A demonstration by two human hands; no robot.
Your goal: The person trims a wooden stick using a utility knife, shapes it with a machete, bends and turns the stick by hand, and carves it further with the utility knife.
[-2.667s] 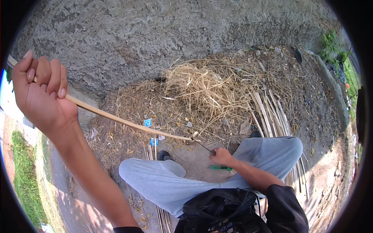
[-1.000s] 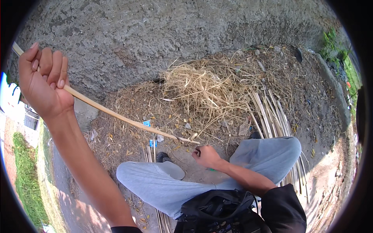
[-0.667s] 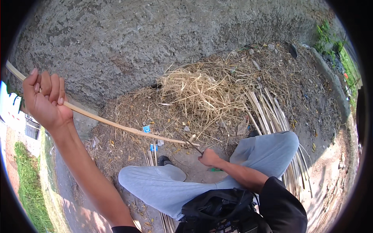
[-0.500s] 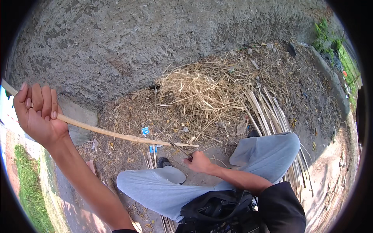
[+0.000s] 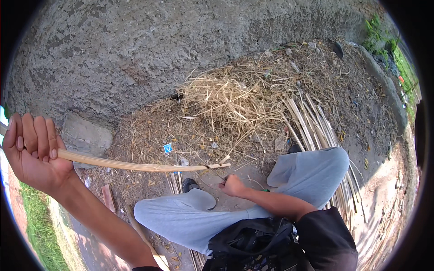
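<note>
A long pale bamboo strip (image 5: 126,164) runs from the far left toward the middle, bowed slightly. My left hand (image 5: 38,156) is closed around it, fingers curled, with the strip passing on beyond the hand to the picture's left rim. My right hand (image 5: 233,185) is a fist between my knees, gripping what looks like a knife (image 5: 214,172); its handle is hidden in the fingers. The thin dark blade crosses the strip close to its right end and appears to touch it.
Pale shavings (image 5: 226,101) lie heaped by the rough wall (image 5: 158,45). Bundled strips (image 5: 312,124) stretch past my right knee (image 5: 316,174); others lie by my left foot. A concrete block (image 5: 87,133), a brick piece (image 5: 108,198) and a blue wrapper (image 5: 167,148) are on the left.
My left hand has moved down and left with the bamboo strip, which now lies flatter. The blade crosses nearer the strip's right end. My right hand has barely moved.
</note>
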